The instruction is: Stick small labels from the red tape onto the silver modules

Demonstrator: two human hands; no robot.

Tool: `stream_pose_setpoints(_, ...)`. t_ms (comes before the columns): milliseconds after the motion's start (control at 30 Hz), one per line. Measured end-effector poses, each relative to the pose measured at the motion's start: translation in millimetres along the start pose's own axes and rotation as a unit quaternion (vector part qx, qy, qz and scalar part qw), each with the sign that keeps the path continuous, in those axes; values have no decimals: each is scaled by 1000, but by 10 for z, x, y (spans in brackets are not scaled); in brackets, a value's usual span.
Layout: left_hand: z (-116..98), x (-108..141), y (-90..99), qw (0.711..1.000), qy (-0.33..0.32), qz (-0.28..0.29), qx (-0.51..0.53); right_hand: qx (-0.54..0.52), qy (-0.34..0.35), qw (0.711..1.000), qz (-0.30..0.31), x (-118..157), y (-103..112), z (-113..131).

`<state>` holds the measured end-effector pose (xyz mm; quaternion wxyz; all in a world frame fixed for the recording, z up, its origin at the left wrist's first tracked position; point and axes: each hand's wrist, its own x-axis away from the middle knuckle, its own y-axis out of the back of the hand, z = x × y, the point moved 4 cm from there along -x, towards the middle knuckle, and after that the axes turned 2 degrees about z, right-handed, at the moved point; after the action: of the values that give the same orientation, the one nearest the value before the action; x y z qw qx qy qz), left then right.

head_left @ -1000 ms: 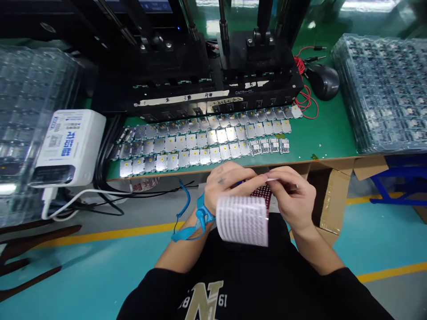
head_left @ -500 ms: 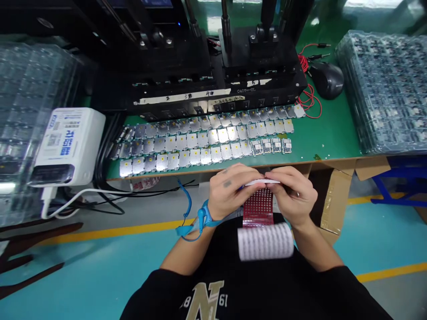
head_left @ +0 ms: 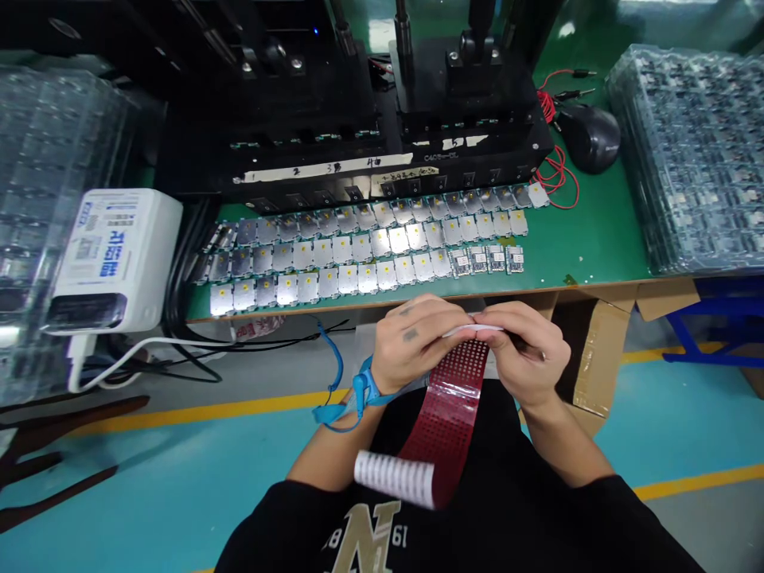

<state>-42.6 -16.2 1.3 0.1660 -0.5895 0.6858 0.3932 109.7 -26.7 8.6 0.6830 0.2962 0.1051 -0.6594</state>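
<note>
A red strip with rows of small holes hangs down in front of the black shirt, its white lower end curled into a roll. My left hand pinches the folded white top edge of the strip from the left, with a blue wrist strap around the wrist. From the right, my right hand pinches the same edge, fingertips close to those of my left hand. Just beyond the hands, small metal-covered circuit boards lie in three rows on the green bench.
Black test fixtures with switches stand behind the boards. A white power device with cables is at left. Clear trays stand at far left and right. A black mouse and red wires lie at the back right.
The lower part of the strip has swung left and downward, showing more of its red side. Both hands keep their pinch and have barely moved. The view has shifted slightly.
</note>
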Motion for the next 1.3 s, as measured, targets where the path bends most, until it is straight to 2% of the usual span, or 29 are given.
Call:
stream_pose_setpoints(533, -50, -12, -24, 997, -1, -5, 82, -33, 16, 999, 2, 16, 5, 81)
stream_pose_setpoints(700, -57, -27, 8, 997, 1, -1, 78, -23, -51, 998, 29, 19, 25, 70)
stream_pose_setpoints(767, -64, -37, 22, 997, -3, 5, 78, -31, -86, 995, 27, 27, 33, 55)
stream_pose_setpoints(867, -63, -50, 33, 996, -2, 16, 85, -68, -103, 992, 13, 33, 35, 49)
stream_pose_setpoints(1033, -37, -41, 38, 993, 32, 29, 107, -71, -77, 994, 13, 15, 35, 63)
stream_pose_setpoints(1167, -20, 1, 60, 991, 64, 6, 115, -56, -68, 996, 16, -6, 65, 80)
stream_pose_setpoints(1300, -26, 27, 62, 990, 62, -11, 125, -60, -63, 996, 18, -12, 75, 84)
